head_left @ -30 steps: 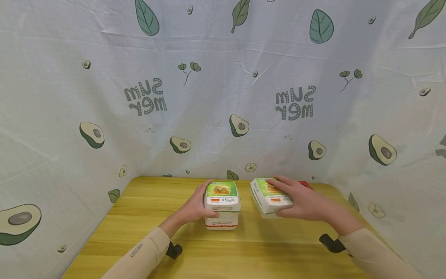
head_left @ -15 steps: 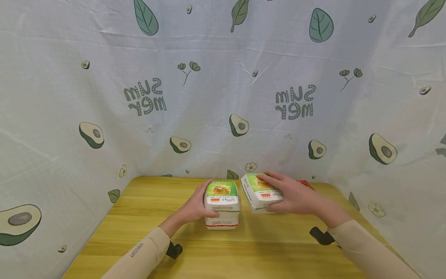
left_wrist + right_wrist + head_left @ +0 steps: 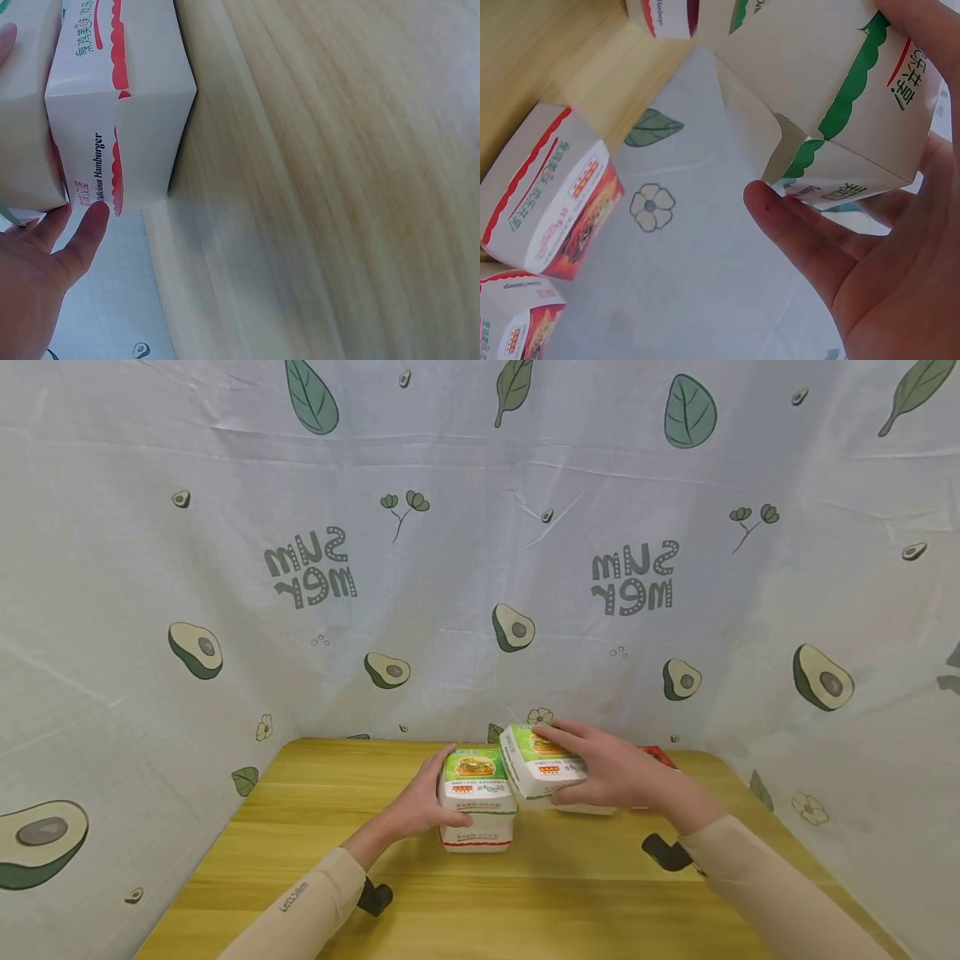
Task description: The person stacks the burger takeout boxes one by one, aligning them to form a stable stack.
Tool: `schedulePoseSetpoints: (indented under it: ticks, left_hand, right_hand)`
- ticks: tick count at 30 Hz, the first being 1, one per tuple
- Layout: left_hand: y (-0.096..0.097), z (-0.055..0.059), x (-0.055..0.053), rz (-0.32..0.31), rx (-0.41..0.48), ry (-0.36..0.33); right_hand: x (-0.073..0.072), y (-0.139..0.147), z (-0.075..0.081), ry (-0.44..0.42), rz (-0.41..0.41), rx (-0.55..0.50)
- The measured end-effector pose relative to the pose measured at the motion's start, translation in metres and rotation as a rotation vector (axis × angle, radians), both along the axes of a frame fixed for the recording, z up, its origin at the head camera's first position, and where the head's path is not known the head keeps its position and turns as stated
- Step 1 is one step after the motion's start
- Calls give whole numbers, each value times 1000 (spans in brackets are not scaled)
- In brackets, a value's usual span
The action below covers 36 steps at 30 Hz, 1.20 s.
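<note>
Presently, the right hand (image 3: 611, 768) carries a green-topped box (image 3: 521, 768) beside the stack; over the last second it has moved left and somewhat up. Its fingers are clamped round that box, thumb on the near side, fingers over the top and far side. The box hangs tilted, just right of the upper box (image 3: 477, 777); whether the two touch, cannot tell. Left hand (image 3: 420, 802) unchanged: thumb across the front, fingers round the far left, gripping the upper box, which sits on a red-edged lower box (image 3: 477, 837) on the table (image 3: 337, 877). The left wrist view shows fingertips reaching the lower box too. With the shift, a white box (image 3: 587, 809) now shows beneath the right hand, near a red-topped box (image 3: 657, 755). Judgement: the held box is mid-carry, close to the stack but unreleased; the left hand probably steadies.
</note>
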State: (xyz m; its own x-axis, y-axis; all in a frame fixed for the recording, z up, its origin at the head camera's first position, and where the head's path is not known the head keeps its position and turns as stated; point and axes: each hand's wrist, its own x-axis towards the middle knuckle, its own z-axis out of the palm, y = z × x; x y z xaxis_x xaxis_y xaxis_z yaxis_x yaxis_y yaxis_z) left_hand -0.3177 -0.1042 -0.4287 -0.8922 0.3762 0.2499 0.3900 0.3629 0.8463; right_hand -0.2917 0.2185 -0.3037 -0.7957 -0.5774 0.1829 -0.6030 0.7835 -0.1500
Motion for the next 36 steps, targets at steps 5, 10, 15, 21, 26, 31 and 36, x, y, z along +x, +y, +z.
schedulePoseSetpoints:
  ticks: [5,10,15,21,26,31,36]
  left_hand:
    - [1,-1,0,-6,-2,-2]
    - [1,-1,0,-9,5,-3]
    - [1,2,1,-7,10,-12]
    - [0,1,0,-6,7,-8]
    - [-1,1,0,-2,2,-12]
    - [-1,0,-1,-10,5,-12]
    - [-1,0,-1,-22,18,-7]
  right_hand:
    - [-4,-8,2,14,-3,24]
    - [-7,-15,4,15,-4,34]
    - [-9,-23,5,23,-19,58]
    - [-9,-32,6,69,-35,114]
    - [-10,-40,6,90,-51,146]
    - [-8,-50,7,110,-69,170]
    - [-8,-58,8,145,-72,192]
